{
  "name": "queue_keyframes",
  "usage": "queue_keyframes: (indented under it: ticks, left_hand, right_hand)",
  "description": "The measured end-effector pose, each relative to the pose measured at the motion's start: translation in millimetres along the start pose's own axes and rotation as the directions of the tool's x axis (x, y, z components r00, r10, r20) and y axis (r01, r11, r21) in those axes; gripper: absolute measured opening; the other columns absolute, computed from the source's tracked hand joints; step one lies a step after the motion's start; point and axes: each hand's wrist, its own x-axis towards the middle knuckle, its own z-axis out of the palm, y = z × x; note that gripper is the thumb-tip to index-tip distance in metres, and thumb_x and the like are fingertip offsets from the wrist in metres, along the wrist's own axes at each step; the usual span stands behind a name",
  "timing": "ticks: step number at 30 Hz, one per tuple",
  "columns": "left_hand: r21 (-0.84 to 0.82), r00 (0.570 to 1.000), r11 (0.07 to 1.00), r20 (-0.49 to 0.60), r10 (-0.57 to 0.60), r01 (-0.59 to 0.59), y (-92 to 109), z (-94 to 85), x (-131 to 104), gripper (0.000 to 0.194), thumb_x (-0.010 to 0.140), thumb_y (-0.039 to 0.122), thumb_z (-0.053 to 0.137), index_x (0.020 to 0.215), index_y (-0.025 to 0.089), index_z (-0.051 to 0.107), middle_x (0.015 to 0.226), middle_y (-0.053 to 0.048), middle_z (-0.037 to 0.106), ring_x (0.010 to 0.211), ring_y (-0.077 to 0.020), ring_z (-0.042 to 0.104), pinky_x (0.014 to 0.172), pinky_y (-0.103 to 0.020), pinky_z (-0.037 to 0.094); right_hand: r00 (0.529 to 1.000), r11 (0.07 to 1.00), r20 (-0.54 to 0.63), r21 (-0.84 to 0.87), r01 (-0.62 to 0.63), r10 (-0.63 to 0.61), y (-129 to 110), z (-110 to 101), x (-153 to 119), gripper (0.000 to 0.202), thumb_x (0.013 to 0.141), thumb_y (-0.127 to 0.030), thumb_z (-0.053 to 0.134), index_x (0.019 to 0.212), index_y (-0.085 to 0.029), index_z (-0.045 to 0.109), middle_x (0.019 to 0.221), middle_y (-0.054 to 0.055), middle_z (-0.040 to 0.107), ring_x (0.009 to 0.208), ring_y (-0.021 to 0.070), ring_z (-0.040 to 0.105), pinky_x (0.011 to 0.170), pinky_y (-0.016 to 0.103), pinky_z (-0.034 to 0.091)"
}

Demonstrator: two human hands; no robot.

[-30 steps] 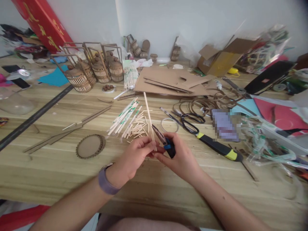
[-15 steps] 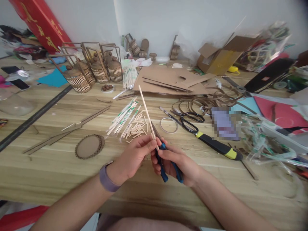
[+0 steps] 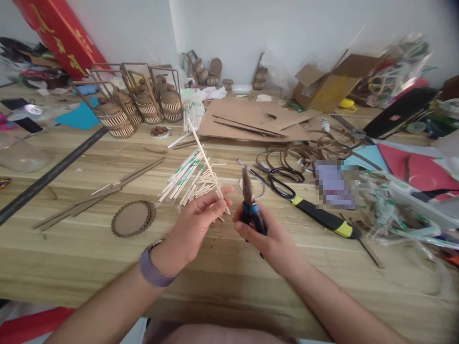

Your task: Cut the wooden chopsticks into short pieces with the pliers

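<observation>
- Nearest us, at seven o'clock, a purple band (image 3: 154,272) circles our left wrist.
- Our left hand (image 3: 202,220) pinches the lower end of a long, pale stick (image 3: 206,160) between thumb and fingers; the stick tilts up toward eleven o'clock.
- Our right hand (image 3: 267,231) is wrapped round the blue-and-black pliers (image 3: 253,208), whose nose points to twelve, apart from the stick.
- Counting from between our hands, scalloped cardboard discs (image 3: 132,218) lie on the wooden table (image 3: 89,263) at nine o'clock, and a black-and-yellow handle (image 3: 322,217) at three.
- Just beyond our left fingers, at eleven, we see short cut sticks (image 3: 205,188) and, beside them, paper-wrapped sticks (image 3: 182,174).
- A thin ring (image 3: 263,190) lies behind the pliers at one; black-handled scissors (image 3: 281,188) lie at two.
- Farther off, we have a cardboard sheet (image 3: 244,114) at twelve, lidded baskets (image 3: 145,102) between ten and eleven, and an open box (image 3: 326,95) between one and two.
</observation>
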Motion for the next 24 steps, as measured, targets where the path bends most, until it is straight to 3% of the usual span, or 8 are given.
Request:
queue_keyframes:
  ticks: [4, 10, 21, 24]
  left_hand:
    - [-0.010, 1.000, 1.000, 0.009, -0.014, 0.014, -3, 7.2, -1, 0.016, 0.079, 0.035, 0.069, 0.083, 0.019, 0.073, 0.096, -0.003, 0.071, 0.104, -0.0216, 0.059, 0.096, -0.032, 0.040]
    - [-0.044, 0.999, 0.998, 0.019, -0.032, 0.033, -11, 15.0, -4, 0.018, 0.077, 0.036, 0.070, 0.078, 0.018, 0.072, 0.089, -0.003, 0.071, 0.098, -0.0224, 0.059, 0.095, -0.034, 0.040]
    - [-0.090, 1.000, 0.996, 0.029, 0.007, -0.004, -18, 15.6, -6, 0.022, 0.081, 0.036, 0.067, 0.093, 0.019, 0.074, 0.098, -0.004, 0.072, 0.093, -0.0214, 0.062, 0.085, -0.032, 0.045]
    - [-0.129, 1.000, 0.992, 0.007, -0.016, 0.016, -19, 15.7, -5, 0.019, 0.079, 0.034, 0.069, 0.088, 0.018, 0.074, 0.091, -0.003, 0.073, 0.085, -0.0196, 0.062, 0.082, -0.031, 0.046]
  right_hand:
    - [0.993, 0.995, -0.118, 0.095, 0.031, -0.020, 2, 5, 3, 0.031, 0.075, -0.043, 0.067, 0.091, -0.021, 0.054, 0.074, -0.002, 0.055, 0.060, 0.0125, 0.047, 0.055, 0.027, 0.039]
    - [0.989, 0.991, -0.144, 0.131, -0.001, 0.020, 9, 13, 3, 0.033, 0.073, -0.042, 0.071, 0.094, -0.023, 0.054, 0.088, 0.002, 0.061, 0.068, 0.0151, 0.054, 0.058, 0.029, 0.044]
    - [0.985, 0.937, -0.130, 0.343, -0.060, 0.111, 9, 19, 2, 0.039, 0.067, -0.036, 0.077, 0.096, -0.023, 0.056, 0.074, -0.005, 0.057, 0.056, 0.0103, 0.049, 0.050, 0.024, 0.038]
    - [0.983, 0.934, -0.129, 0.350, -0.077, 0.129, 9, 20, 2, 0.042, 0.066, -0.037, 0.078, 0.098, -0.022, 0.055, 0.075, -0.005, 0.060, 0.056, 0.0100, 0.048, 0.051, 0.025, 0.039]
